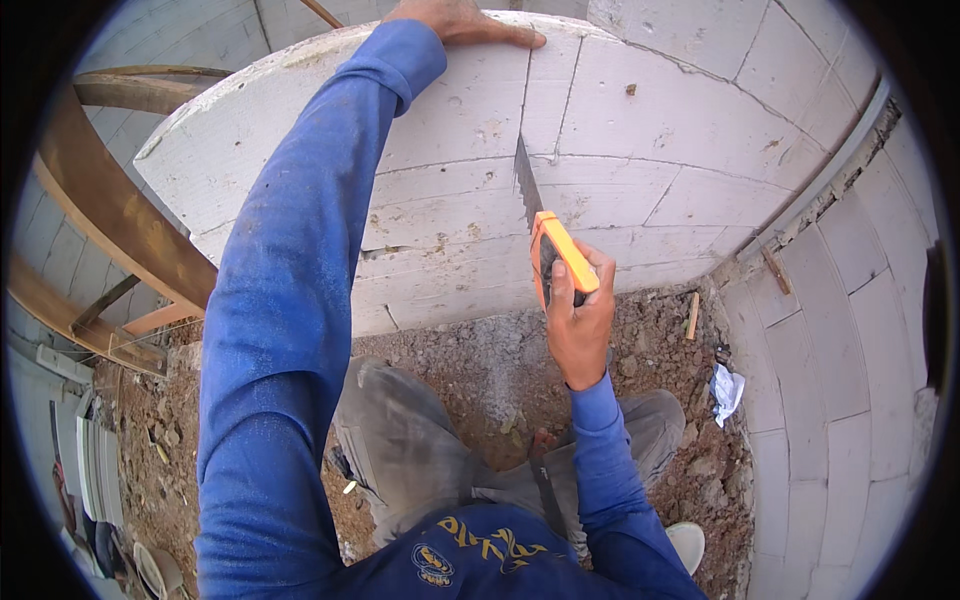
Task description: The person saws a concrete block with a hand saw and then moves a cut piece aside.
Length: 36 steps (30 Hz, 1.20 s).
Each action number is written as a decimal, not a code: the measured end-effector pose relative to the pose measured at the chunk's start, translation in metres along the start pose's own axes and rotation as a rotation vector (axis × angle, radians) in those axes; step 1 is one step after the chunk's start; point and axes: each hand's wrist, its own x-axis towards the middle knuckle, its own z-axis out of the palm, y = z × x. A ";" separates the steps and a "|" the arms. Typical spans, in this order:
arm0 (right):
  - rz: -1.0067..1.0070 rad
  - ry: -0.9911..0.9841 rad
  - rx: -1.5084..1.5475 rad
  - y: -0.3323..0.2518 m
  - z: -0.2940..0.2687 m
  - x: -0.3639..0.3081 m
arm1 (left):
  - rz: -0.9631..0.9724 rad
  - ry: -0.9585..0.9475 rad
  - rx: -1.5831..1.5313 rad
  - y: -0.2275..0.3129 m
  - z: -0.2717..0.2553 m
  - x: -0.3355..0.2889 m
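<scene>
In my right hand (582, 325) is a hand saw (568, 262) with an orange and black handle, the fingers wrapped round it. Its toothed metal blade points up and away, with the tip in a vertical cut in the face of the pale block wall (450, 215). At the upper edge of the view, my left hand (462, 22) lies on the wall's top edge, left of the cut. One digit of it stretches right toward the cut; the others are partly hidden. Pale dust (500, 375) lies on the soil below the saw.
Wooden beams and a frame (125, 215) stand at the left. Another block wall (815, 370) rises at the right, beside crumpled white paper (727, 392) and a small wood piece (692, 316) on rough soil. A bucket (158, 572) sits at the lower left.
</scene>
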 end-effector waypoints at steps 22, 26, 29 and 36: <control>0.119 0.066 0.000 0.106 -0.011 -0.176 | -0.038 0.024 0.010 -0.003 -0.002 -0.005; 0.168 0.099 -0.001 0.145 0.001 -0.213 | -0.020 0.025 0.048 -0.008 0.004 -0.006; -0.006 0.174 -0.059 0.142 0.034 -0.093 | 0.010 0.056 0.071 -0.006 0.013 0.003; -0.021 0.133 -0.031 0.147 0.045 -0.090 | 0.009 0.046 0.070 -0.004 0.007 -0.002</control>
